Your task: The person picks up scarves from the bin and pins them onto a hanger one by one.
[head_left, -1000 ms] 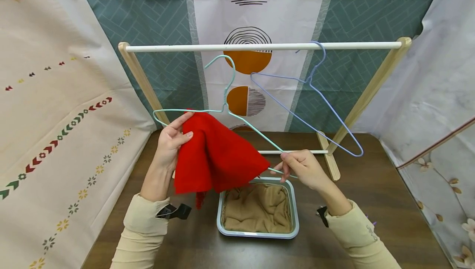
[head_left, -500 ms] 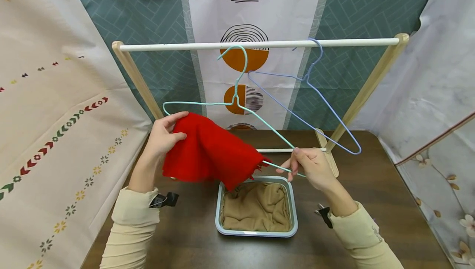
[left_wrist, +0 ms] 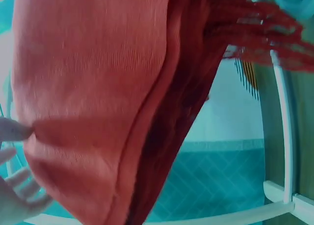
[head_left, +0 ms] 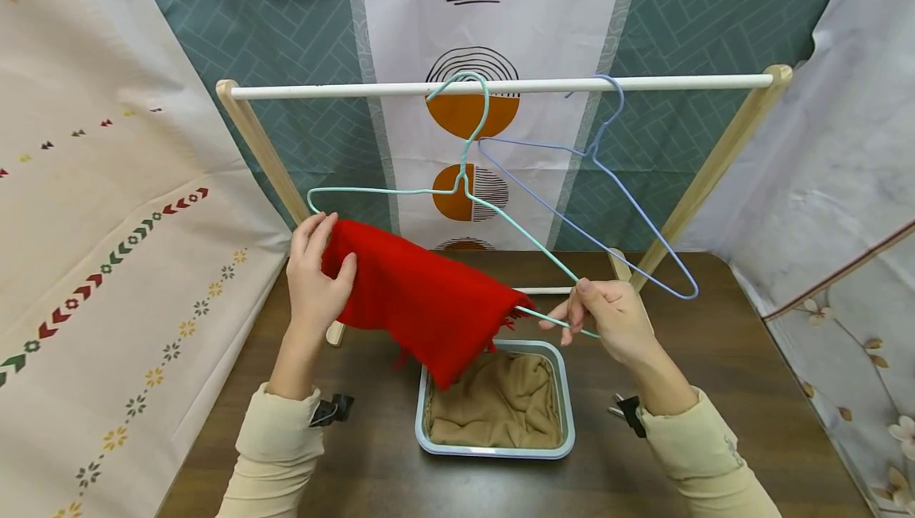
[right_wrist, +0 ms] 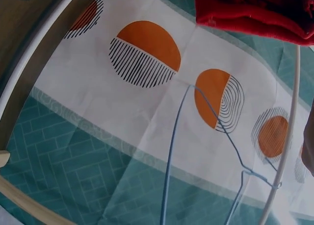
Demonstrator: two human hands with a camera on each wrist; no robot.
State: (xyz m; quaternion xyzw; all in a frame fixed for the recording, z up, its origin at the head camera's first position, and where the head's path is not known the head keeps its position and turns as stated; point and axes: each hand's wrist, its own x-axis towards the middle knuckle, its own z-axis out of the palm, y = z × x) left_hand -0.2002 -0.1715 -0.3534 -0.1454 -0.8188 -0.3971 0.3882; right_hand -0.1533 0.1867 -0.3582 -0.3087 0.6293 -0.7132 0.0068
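Observation:
A red fringed scarf [head_left: 422, 287] drapes over the lower bar of a mint-green wire hanger [head_left: 389, 191] in the head view. My left hand [head_left: 314, 284] holds the scarf's left end, thumb in front. In the left wrist view that scarf [left_wrist: 93, 83] fills much of the picture, creased at the fingers. My right hand [head_left: 611, 315] grips the hanger's lower right corner, thumb on its slanted side. The hanger's hook overlaps the white top rail [head_left: 343, 92]; I cannot tell whether it rests there. Only a sliver of the right hand [right_wrist: 309, 141] shows in the right wrist view.
A lavender-blue wire hanger [head_left: 643, 220] hangs on the rail's right half. Wooden posts [head_left: 722, 152] carry the rail. Below the scarf, a pale grey tub [head_left: 493, 451] with folded brown cloth [head_left: 500, 407] stands on the dark table [head_left: 372, 470]. Patterned fabric surrounds the table.
The mint-green hanger has risen and shifted right, its hook now level with the rail. The red scarf has spread along the lower bar. My left hand has moved left, my right hand slightly right.

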